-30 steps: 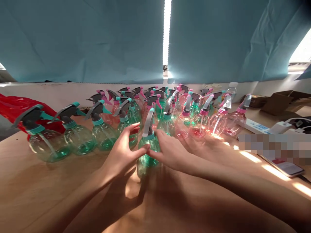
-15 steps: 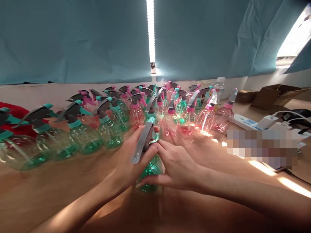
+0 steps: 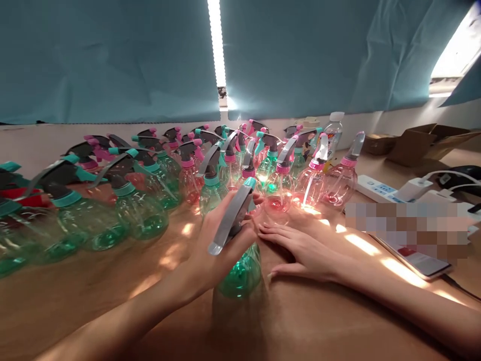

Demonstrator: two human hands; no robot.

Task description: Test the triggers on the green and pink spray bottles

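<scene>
In the middle of the table stands a clear green spray bottle [image 3: 240,276] with a grey and teal trigger head. My left hand [image 3: 221,235] is closed around its neck, just under the head, and hides the collar. Part of the trigger is covered by the fingers. To the right of the bottle, my right hand [image 3: 300,250] is apart from it, low over the table, fingers stretched out and thumb spread, with nothing held. Just beyond my hands stands another green spray bottle [image 3: 212,193], with a pink spray bottle [image 3: 278,193] to its right.
Several green spray bottles [image 3: 141,215] line the left side, and more pink and green ones crowd the back. A clear bottle with a white cap [image 3: 335,133] stands behind. On the right are a power strip [image 3: 376,188], a phone [image 3: 421,260] and an open cardboard box [image 3: 417,145].
My right hand has come off the green spray bottle and moved right, its fingers now spread. My left hand still grips the neck. The view has shifted slightly.
</scene>
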